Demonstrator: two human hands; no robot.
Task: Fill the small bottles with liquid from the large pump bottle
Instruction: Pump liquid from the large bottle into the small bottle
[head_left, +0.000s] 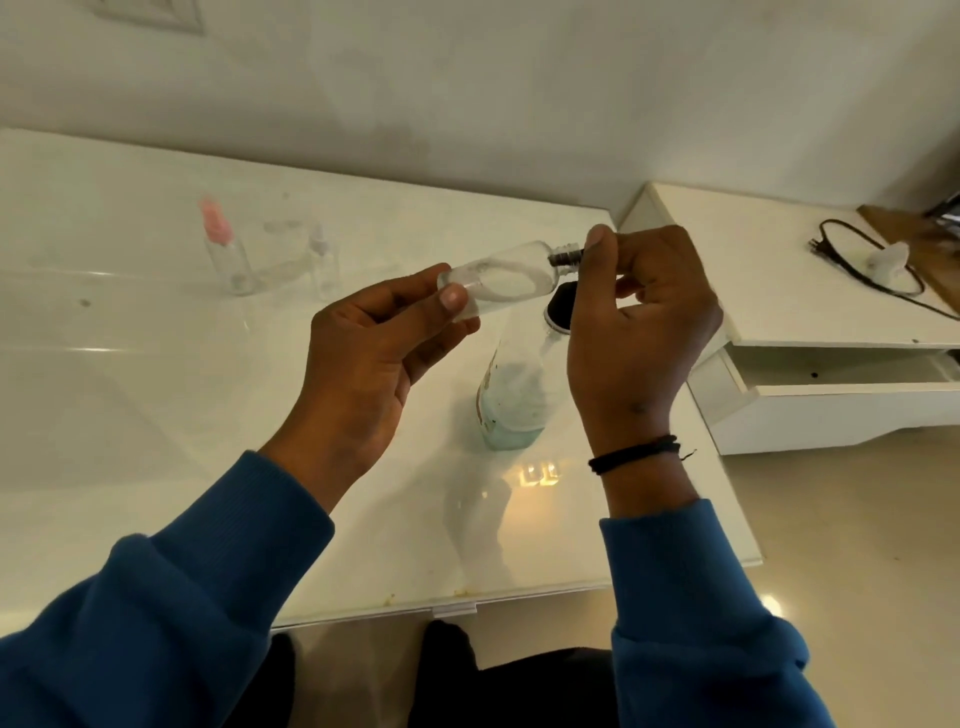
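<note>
Left hand (384, 332) grips the small clear plastic bottle (498, 278), held tilted above the white tabletop (156, 364); right hand (639, 322) pinches its dark screw cap (567, 256). Advisable: steady the body, twist only the cap.

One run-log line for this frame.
left hand: holds small bottle tilted | right hand: fingers pinch its cap | pump bottle: standing on table beneath

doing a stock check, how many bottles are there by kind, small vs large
Small clear bottles: 4 (held bottle, pink-capped bottle, lying bottle, far upright bottle)
Large bottle: 1 (large bottle, holding pale blue liquid)
Total: 5
</note>
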